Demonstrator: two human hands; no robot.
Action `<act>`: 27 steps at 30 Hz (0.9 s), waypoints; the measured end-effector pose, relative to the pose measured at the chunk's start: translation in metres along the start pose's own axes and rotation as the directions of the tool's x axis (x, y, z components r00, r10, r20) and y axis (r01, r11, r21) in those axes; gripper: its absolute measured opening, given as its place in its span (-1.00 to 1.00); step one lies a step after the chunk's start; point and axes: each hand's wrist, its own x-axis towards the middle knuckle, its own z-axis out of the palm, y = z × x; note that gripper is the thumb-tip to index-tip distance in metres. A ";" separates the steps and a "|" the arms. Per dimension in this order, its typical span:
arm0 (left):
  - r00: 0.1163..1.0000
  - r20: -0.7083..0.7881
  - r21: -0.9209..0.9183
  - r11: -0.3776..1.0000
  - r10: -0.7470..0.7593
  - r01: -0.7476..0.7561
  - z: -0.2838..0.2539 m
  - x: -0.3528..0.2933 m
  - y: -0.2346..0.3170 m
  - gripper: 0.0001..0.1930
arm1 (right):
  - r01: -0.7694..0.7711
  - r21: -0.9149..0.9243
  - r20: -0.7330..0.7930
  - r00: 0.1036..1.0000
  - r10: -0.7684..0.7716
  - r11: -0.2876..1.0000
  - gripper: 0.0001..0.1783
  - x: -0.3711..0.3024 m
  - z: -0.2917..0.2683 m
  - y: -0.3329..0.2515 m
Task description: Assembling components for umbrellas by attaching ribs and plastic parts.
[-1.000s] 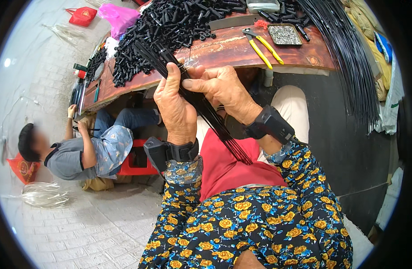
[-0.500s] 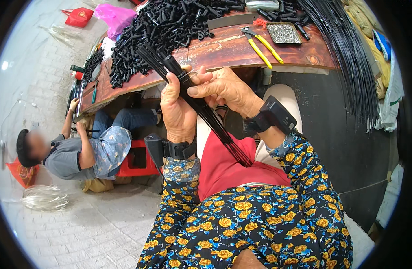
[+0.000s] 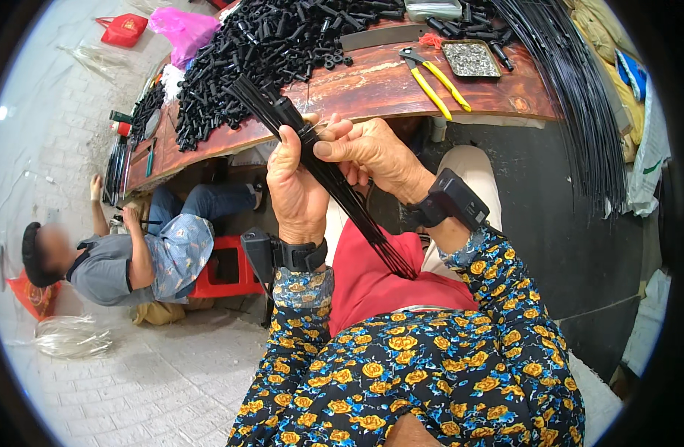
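My left hand is wrapped round a bundle of thin black rods, which slants from the table edge down toward my lap. Near the bundle's upper end sits a black ribbed cylindrical piece, just above my left thumb. My right hand is closed against the bundle from the right. Between its thumb and fingers it pinches a thin light-coloured wire that runs to the bundle by the cylinder. The fingers partly hide where the wire meets the rods.
On the wooden table lie a heap of black tubular parts, yellow-handled pliers and a tray of small metal pieces. Long black rods hang over its right end. A co-worker sits at left on a red stool.
My hands keep nearly the same grip on the bundle and wire, with only slight finger movement. At left, the co-worker's outstretched hand has shifted left. The whole view has moved slightly.
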 end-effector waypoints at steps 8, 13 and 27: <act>1.000 -0.001 0.021 0.999 -0.028 0.028 0.000 -0.002 0.001 -0.54 | -0.028 -0.052 -0.031 0.999 0.026 0.998 -0.56 -0.001 0.001 -0.001; 0.997 0.070 0.013 0.999 -0.045 0.044 -0.003 -0.001 0.001 -0.53 | -0.037 0.017 0.015 0.999 0.037 0.999 -0.63 0.001 -0.002 -0.002; 0.997 0.065 -0.122 0.991 -0.051 0.059 -0.010 0.001 0.000 -0.59 | 0.058 -0.017 0.011 0.998 -0.058 0.998 -0.75 -0.009 0.001 -0.010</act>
